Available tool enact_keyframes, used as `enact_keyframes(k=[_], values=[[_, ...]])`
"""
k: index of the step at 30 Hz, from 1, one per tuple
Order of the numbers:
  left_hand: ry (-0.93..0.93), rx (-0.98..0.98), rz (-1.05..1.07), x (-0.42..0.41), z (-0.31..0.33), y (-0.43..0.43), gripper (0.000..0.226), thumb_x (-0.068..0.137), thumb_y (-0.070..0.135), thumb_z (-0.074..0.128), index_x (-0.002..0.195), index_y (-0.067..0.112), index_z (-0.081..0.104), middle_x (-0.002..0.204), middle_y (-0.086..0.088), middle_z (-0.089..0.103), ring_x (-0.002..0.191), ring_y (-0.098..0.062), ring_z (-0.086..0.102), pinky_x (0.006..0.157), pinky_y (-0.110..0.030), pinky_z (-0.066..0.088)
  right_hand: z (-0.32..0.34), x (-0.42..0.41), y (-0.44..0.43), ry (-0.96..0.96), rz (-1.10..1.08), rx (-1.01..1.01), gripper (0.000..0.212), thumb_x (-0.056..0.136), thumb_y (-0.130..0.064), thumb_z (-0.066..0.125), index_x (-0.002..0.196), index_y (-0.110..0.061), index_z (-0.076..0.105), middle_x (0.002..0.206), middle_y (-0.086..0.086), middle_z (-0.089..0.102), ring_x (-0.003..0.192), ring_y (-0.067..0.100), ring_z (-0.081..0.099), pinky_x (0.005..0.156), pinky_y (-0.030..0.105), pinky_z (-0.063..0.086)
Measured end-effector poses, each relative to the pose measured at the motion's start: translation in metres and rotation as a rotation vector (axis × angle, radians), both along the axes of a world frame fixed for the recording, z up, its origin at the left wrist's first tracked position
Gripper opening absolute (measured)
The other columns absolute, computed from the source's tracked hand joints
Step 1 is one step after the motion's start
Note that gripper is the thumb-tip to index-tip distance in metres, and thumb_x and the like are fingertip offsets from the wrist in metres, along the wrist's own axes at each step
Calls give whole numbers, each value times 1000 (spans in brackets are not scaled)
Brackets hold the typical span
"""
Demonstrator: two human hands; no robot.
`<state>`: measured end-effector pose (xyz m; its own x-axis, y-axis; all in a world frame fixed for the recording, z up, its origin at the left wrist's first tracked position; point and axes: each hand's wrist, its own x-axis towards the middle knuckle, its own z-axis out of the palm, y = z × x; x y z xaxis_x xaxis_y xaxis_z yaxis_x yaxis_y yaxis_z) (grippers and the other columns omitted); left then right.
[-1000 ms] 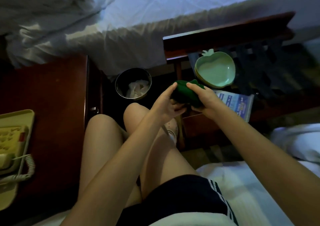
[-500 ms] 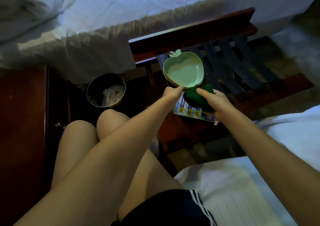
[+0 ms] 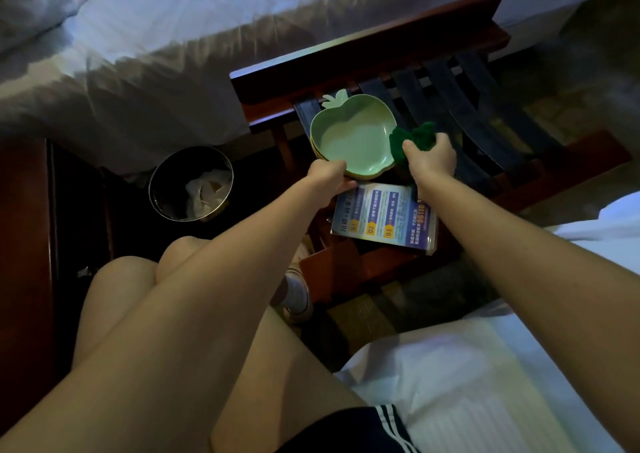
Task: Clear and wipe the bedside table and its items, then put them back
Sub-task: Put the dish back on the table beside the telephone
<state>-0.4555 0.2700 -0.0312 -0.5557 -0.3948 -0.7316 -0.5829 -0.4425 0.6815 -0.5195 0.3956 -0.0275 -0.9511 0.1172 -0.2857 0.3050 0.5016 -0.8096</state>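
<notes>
A pale green apple-shaped dish point(image 3: 356, 139), the top of a small stack, sits on the dark straps of a wooden luggage rack point(image 3: 363, 57). My left hand point(image 3: 329, 178) grips the stack's near rim. My right hand point(image 3: 431, 158) holds a bunched dark green cloth point(image 3: 412, 139) against the dish's right edge. A blue printed card point(image 3: 384, 215) lies on the rack just below the dishes. The bedside table point(image 3: 24, 244) shows only as a dark wooden edge at the far left.
A round metal bin point(image 3: 190, 184) with crumpled paper stands on the floor between the table and the rack. One bed point(image 3: 173, 36) runs across the top, another bed point(image 3: 485, 383) is at the lower right. My bare legs fill the lower middle.
The view swung right, and the phone on the bedside table left the frame. My hands parted: the left reached to the dishes' rim, the right carried the cloth to the dish's right side.
</notes>
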Motion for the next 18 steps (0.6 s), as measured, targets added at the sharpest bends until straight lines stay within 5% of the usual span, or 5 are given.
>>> enact_keyframes(k=[3, 6, 11, 14, 18], values=[[-52, -67, -39, -5, 0, -5, 36, 95, 4, 48, 129, -2, 43, 119, -19, 55, 103, -31, 63, 58, -23, 54, 1, -11, 2, -14, 9, 170, 44, 93, -23, 54, 132, -9, 38, 140, 14, 33, 125, 30, 39, 99, 37, 38], [-70, -134, -17, -6, -3, -14, 34, 94, 12, 50, 126, -1, 47, 111, -16, 58, 70, -23, 66, 55, -21, 54, 1, -13, 1, -167, 73, 340, 57, 94, -26, 51, 139, -9, 21, 145, 17, 18, 130, 33, 28, 100, 39, 34], [5, -122, 46, -5, 10, -26, 34, 94, 16, 47, 123, -3, 47, 96, -12, 57, 34, -11, 56, 39, -17, 48, 4, -8, -9, -180, 265, 383, 56, 92, -38, 47, 138, -15, 25, 147, 11, 11, 134, 35, 19, 106, 45, 26], [18, -132, 33, -2, 23, -29, 31, 93, 14, 46, 119, -3, 48, 80, -9, 56, 35, -11, 55, 42, -18, 50, 11, -2, -22, -100, 290, 438, 47, 99, -39, 23, 140, -17, 27, 153, 9, 8, 140, 32, 8, 111, 54, 7], [44, -112, 17, 9, 35, -30, 23, 91, 10, 45, 111, -1, 48, 74, -7, 55, 42, -12, 56, 51, -18, 54, 22, 9, -38, 8, 293, 299, 51, 100, -43, 16, 136, -13, 38, 147, 11, 29, 134, 31, 29, 113, 48, 9]])
